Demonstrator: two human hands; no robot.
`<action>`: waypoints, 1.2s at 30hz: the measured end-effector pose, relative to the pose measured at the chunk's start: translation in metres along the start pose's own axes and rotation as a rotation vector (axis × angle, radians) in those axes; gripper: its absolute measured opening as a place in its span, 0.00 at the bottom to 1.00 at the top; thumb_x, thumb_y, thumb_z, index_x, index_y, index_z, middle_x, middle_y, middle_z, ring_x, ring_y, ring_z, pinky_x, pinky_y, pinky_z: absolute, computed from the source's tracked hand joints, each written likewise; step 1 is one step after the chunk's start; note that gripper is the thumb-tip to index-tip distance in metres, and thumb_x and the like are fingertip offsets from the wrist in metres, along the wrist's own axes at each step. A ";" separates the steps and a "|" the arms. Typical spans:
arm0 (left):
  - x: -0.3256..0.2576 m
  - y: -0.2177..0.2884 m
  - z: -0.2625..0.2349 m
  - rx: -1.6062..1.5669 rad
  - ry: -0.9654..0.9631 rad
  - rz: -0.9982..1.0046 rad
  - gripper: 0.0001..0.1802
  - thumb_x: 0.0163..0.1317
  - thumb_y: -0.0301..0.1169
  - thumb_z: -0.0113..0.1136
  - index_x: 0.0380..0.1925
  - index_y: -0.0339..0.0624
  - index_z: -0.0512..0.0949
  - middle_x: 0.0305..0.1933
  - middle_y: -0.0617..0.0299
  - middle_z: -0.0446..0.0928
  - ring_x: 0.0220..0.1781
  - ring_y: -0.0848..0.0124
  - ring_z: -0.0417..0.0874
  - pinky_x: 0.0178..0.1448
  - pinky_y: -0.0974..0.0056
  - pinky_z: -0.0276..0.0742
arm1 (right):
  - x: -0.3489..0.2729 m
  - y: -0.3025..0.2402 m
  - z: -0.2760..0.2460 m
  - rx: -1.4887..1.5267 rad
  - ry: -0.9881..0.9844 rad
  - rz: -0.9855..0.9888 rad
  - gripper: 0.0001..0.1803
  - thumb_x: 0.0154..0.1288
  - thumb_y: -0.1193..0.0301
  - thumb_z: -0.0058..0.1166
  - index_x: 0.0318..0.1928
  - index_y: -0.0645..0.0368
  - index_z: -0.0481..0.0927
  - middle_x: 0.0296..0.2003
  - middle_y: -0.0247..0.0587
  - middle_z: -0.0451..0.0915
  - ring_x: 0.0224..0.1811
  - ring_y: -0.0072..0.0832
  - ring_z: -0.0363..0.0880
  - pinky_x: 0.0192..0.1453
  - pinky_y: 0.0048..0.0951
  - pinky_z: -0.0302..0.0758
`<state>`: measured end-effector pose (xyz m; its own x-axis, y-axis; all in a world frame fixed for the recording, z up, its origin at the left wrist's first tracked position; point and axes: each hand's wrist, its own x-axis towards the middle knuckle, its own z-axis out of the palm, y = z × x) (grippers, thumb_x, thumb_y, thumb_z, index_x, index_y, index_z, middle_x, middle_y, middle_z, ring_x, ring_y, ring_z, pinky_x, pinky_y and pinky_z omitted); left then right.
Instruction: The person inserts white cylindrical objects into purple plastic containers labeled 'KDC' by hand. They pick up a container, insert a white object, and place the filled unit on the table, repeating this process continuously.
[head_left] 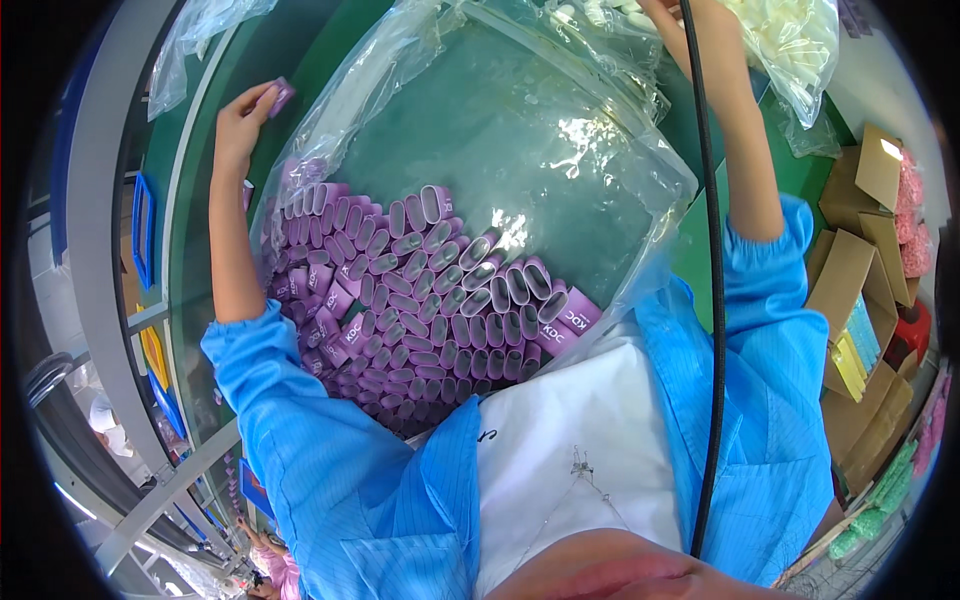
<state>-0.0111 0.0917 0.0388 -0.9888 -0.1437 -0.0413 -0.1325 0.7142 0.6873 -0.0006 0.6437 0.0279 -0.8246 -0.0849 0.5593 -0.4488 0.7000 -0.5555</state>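
My left hand (243, 122) is raised at the far left, its fingers pinched on a small purple plastic shell (281, 97). My right hand (708, 32) reaches to the top edge beside a clear bag of white pieces (790, 35). Its fingertips are cut off by the frame, so what they touch is hidden. Between my arms lies a big clear plastic bag (350, 95), spread on a green surface. Many purple oval shells (440, 290), hollow and open at one end, are packed in its near part. Most stand with the openings up; some lie on their sides, showing white print.
A black cable (712, 300) hangs down in front of my right side. At the right, open cardboard boxes (850, 310) stand near pink packing (912, 215) and green bundles (880, 510). A grey metal rail (150, 400) and a blue frame (143, 232) are at the left. Another person's pink sleeve (285, 575) shows at lower left.
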 end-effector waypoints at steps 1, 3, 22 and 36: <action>0.006 -0.018 -0.009 0.044 0.009 -0.031 0.20 0.67 0.41 0.67 0.53 0.41 0.85 0.44 0.60 0.85 0.47 0.74 0.81 0.56 0.69 0.73 | 0.015 0.005 0.008 0.058 -0.032 0.020 0.07 0.59 0.74 0.63 0.34 0.65 0.84 0.37 0.51 0.84 0.34 0.52 0.82 0.41 0.44 0.80; 0.013 -0.053 -0.012 0.113 0.011 -0.098 0.21 0.67 0.45 0.66 0.54 0.46 0.85 0.43 0.59 0.84 0.46 0.73 0.80 0.57 0.67 0.72 | 0.032 0.007 0.021 -0.211 -0.148 0.017 0.08 0.58 0.72 0.62 0.33 0.66 0.84 0.37 0.54 0.84 0.36 0.53 0.83 0.42 0.44 0.80; -0.156 0.168 0.119 0.475 -0.361 0.485 0.20 0.57 0.43 0.72 0.30 0.34 0.83 0.33 0.54 0.81 0.39 0.58 0.79 0.46 0.57 0.76 | 0.035 0.026 0.014 -0.400 -0.274 -0.248 0.09 0.56 0.78 0.59 0.39 0.64 0.82 0.37 0.56 0.80 0.42 0.53 0.79 0.47 0.44 0.75; -0.159 0.163 0.164 -0.611 -0.374 0.091 0.20 0.68 0.27 0.66 0.57 0.29 0.77 0.48 0.56 0.83 0.47 0.71 0.85 0.55 0.66 0.82 | -0.118 -0.088 0.029 0.026 -0.327 -0.316 0.12 0.57 0.78 0.59 0.43 0.64 0.78 0.50 0.46 0.80 0.43 0.44 0.82 0.46 0.39 0.81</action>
<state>0.1130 0.3439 0.0384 -0.9661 0.2205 -0.1345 -0.0938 0.1856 0.9781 0.1264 0.5719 -0.0069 -0.7093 -0.5139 0.4825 -0.7010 0.5862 -0.4062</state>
